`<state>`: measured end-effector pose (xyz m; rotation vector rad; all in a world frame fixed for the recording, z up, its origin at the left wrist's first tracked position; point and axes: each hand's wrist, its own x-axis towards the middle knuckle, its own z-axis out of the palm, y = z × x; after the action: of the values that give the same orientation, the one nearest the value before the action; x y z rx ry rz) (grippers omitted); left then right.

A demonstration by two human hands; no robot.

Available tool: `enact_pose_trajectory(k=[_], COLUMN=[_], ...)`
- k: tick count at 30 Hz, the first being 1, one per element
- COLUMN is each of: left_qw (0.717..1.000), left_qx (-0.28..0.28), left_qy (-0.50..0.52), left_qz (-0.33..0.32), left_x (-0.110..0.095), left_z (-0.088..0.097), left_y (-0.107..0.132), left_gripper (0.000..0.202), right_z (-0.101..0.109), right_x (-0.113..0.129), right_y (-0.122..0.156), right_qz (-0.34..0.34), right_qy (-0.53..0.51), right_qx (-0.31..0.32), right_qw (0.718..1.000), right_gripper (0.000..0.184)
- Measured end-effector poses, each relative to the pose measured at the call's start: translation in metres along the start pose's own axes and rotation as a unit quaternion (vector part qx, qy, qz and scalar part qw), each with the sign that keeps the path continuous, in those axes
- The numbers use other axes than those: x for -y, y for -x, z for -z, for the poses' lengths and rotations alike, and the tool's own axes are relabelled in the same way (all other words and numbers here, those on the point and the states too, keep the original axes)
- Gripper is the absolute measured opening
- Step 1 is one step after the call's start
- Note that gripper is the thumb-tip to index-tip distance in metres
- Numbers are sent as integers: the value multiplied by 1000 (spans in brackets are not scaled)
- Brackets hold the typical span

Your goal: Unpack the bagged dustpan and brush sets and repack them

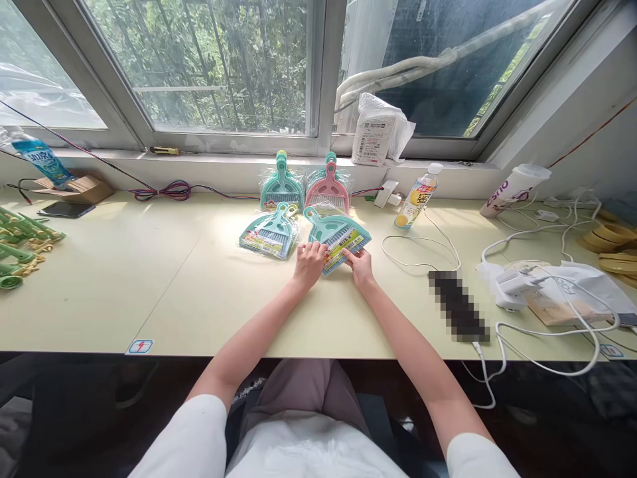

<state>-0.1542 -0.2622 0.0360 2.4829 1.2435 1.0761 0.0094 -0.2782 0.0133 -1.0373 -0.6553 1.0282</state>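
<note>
A teal mini dustpan-and-brush set in clear wrapping (336,238) lies flat on the pale table (199,292), its handle pointing away from me. My left hand (308,261) curls its fingers over the pack's near-left edge. My right hand (359,263) pinches the near-right edge by the yellow label. Another teal set (271,232) lies just left of it. Two more sets lean against the wall below the window, one teal (281,187) and one pink (327,188).
A drink bottle (417,198), a white cup (512,189), chargers and white cables (527,292) crowd the right side beside a blurred dark object (458,307). Green plastic pieces (22,242), a phone (66,209) and a bottle (42,159) sit far left. A white bag (378,133) rests on the sill.
</note>
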Motion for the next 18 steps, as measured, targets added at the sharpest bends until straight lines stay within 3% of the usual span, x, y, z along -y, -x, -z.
enact_pose_trajectory(k=[8, 10, 12, 14, 15, 18], left_qw=[992, 991, 981, 947, 924, 846], left_qx=[59, 29, -69, -161, -174, -73], left_qy=[101, 131, 177, 254, 309, 498], left_qz=[-51, -29, 36, 115, 145, 174], left_x=[-3, -5, -4, 1, 5, 15], left_z=[-3, -1, 3, 7, 9, 8], left_y=[3, 3, 0, -5, -8, -15], left_gripper=[24, 29, 48, 71, 77, 78], right_z=[2, 5, 6, 7, 7, 4], right_x=[3, 5, 7, 9, 10, 10], right_y=[-2, -4, -6, -7, -7, -4], right_qz=[3, 1, 0, -1, -4, -18], right_qy=[-25, -42, -64, -82, -88, -84], right_qx=[-7, -7, -8, -8, -5, 26], right_qw=[1000, 999, 998, 997, 996, 996], right_gripper=[40, 41, 43, 44, 44, 46])
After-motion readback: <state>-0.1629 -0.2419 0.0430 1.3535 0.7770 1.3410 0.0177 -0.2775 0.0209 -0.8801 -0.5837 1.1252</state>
